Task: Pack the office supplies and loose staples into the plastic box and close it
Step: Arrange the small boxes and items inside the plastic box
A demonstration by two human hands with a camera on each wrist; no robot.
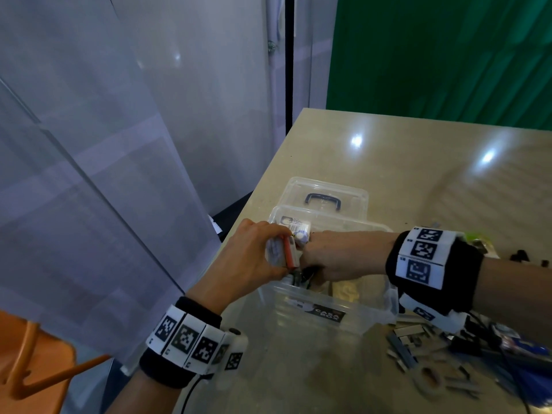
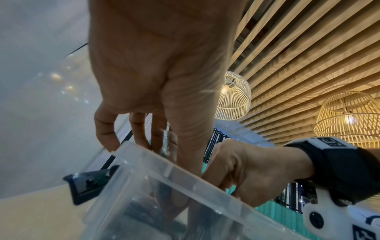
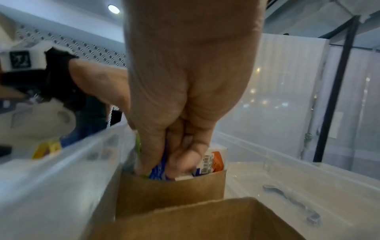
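Note:
The clear plastic box (image 1: 325,300) stands open on the table, with its lid (image 1: 346,191) lying behind it. My left hand (image 1: 249,258) grips a blister packet (image 1: 288,249) with an orange strip, upright over the box's left end. In the right wrist view my right hand (image 3: 174,154) reaches down into a cardboard compartment (image 3: 170,190) inside the box, fingers curled, pinching a blue packet (image 3: 159,172) beside an orange barcoded packet (image 3: 213,162). A staple strip (image 3: 292,199) lies on the box floor. Several loose staples (image 1: 418,351) lie on the table to the right.
The table edge (image 1: 239,234) runs close by the box's left side, with a glass partition (image 1: 89,174) beyond it. An orange chair (image 1: 33,354) stands at lower left. Black clips (image 1: 519,255) and blue items (image 1: 531,351) clutter the table's right side.

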